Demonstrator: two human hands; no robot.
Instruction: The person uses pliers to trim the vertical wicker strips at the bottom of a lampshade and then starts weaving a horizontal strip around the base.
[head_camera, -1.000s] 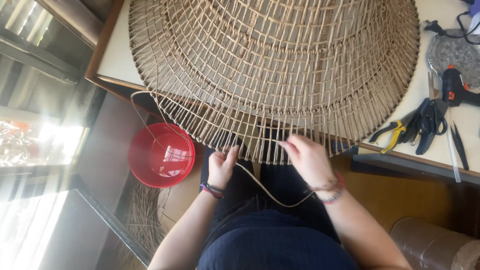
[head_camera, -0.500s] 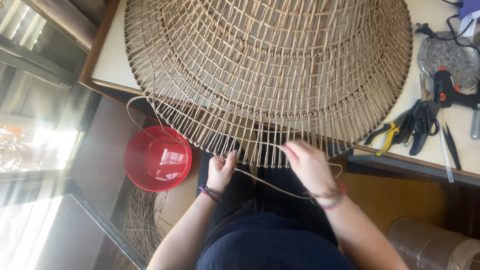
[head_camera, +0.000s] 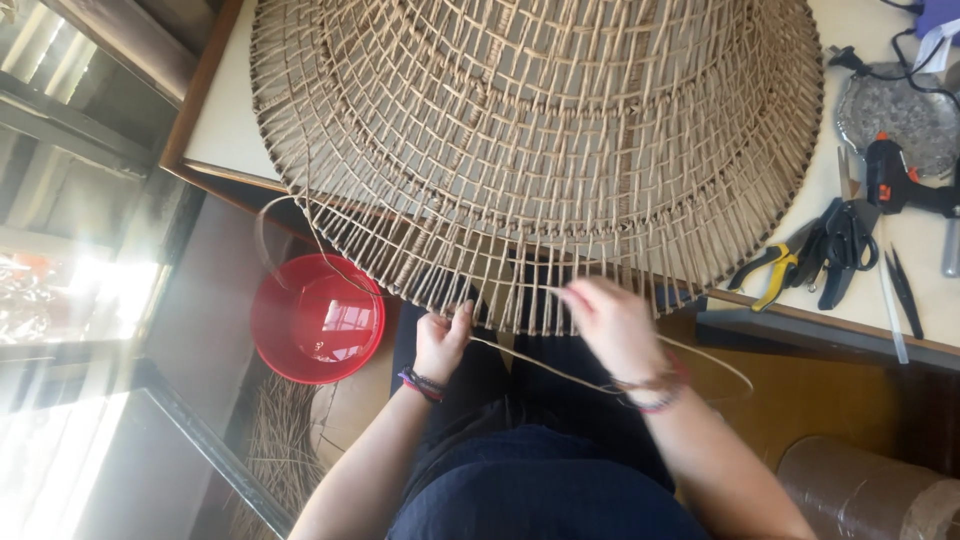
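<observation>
A large round woven rattan piece (head_camera: 540, 130) lies on the table, its loose upright stakes hanging over the near edge. My left hand (head_camera: 442, 342) pinches the stakes at the rim. My right hand (head_camera: 608, 322), blurred with motion, grips a long thin rattan strand (head_camera: 540, 366) that runs from my left hand under my right wrist and loops out to the right.
A red plastic bucket (head_camera: 318, 318) stands on the floor at the left, above a bundle of loose rattan (head_camera: 282, 450). Pliers (head_camera: 770, 272), scissors (head_camera: 845, 245) and a glue gun (head_camera: 895, 180) lie on the table (head_camera: 215, 130) at the right. A roll (head_camera: 860, 495) sits at bottom right.
My right hand has moved left along the rim, pulling the strand. Its loop now trails out to the right. My left hand stays at the stakes.
</observation>
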